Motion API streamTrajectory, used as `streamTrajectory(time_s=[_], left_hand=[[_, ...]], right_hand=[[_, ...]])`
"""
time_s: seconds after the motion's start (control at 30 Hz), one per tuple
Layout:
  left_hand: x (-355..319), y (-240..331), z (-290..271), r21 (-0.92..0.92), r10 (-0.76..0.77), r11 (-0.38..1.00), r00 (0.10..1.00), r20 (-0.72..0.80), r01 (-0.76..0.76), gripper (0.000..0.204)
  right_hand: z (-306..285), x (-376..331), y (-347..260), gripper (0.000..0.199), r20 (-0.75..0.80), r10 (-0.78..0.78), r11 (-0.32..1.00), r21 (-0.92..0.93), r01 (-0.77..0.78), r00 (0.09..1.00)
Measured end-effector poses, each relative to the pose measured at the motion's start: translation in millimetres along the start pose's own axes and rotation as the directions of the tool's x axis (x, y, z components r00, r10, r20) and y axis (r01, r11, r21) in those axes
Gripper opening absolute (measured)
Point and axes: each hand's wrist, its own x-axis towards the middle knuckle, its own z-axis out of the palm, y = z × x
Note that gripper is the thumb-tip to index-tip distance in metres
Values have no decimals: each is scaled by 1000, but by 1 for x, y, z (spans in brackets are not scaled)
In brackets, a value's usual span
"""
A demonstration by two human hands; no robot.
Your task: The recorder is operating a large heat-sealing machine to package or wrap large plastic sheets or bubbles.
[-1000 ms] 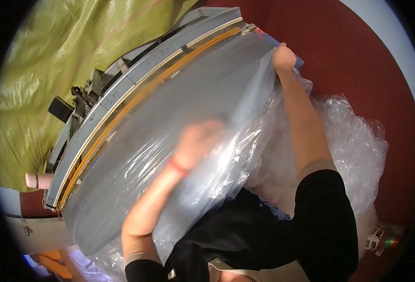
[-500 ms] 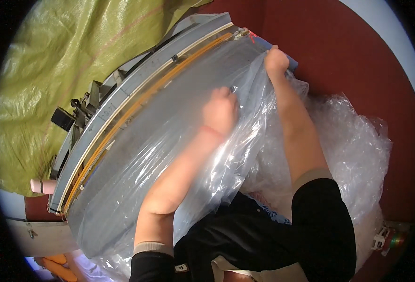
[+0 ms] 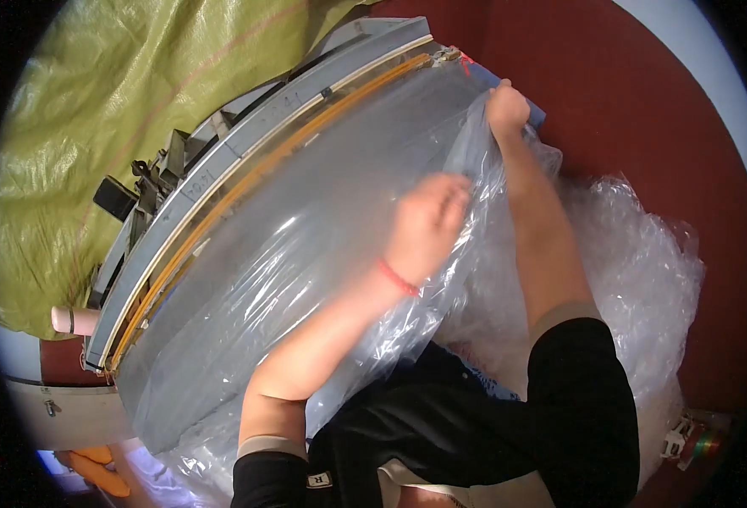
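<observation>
A clear plastic film spreads over the grey surface of a long machine bed and drapes down toward my body. My right hand is closed on the film's gathered edge at the far right corner of the bed. My left hand, with a red band at its wrist, is over the middle of the film, somewhat blurred. Its fingers are curled in against a fold of the film close to my right forearm; the fingertips are partly hidden.
Beyond the film run an orange strip and a grey metal rail. A yellow-green tarp covers the far left. Crumpled clear plastic piles up at my right over a dark red floor. A pink cylinder sits at the left.
My left hand has moved to the right, nearer my right forearm. My right hand has shifted slightly right, still gripping the film. The view has shifted a little.
</observation>
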Motion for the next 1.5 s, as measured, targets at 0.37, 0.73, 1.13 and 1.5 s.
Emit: streamTrajectory(time_s=[0.37, 0.73, 1.13, 1.5], left_hand=[[5, -36, 9, 571, 18, 808, 974, 224, -146, 37], [37, -49, 25, 689, -29, 718, 984, 178, -103, 29], [62, -37, 32, 304, 267, 921, 963, -39, -243, 2], [-77, 53, -115, -808, 562, 410, 581, 589, 422, 9]], right_hand=[[-3, -1, -4, 24, 9, -2, 1000, -18, 2, 1000], [2, 0, -5, 22, 18, -15, 1000, 18, 15, 1000], [3, 2, -4, 23, 10, 3, 1000, -18, -2, 1000], [-1, -7, -23, 29, 58, -104, 985, -132, 111, 993]])
